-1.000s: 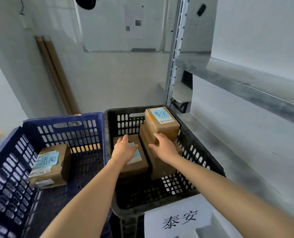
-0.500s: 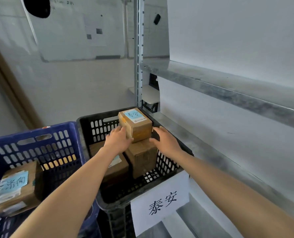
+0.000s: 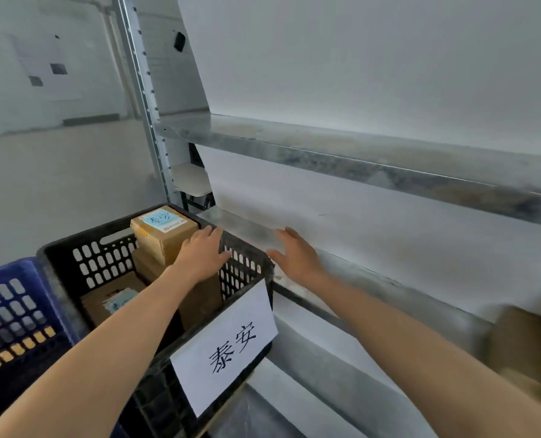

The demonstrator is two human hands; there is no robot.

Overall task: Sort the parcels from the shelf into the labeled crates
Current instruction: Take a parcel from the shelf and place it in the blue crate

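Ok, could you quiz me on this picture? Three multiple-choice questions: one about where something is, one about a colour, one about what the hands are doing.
1. The top parcel, with the blue sticker, is:
A) on the floor
B) in the black crate, stacked on a lower parcel
C) held in the air

2. The second crate, left of the black one, is:
A) red
B) green
C) blue

3. The left hand and right hand are:
A) both gripping parcels
B) both open, gripping nothing
C) both clenched fists

Answers:
1 B: it stands on another box inside the black walls.
2 C: its slotted walls are blue.
3 B: the fingers of both are straight and spread.
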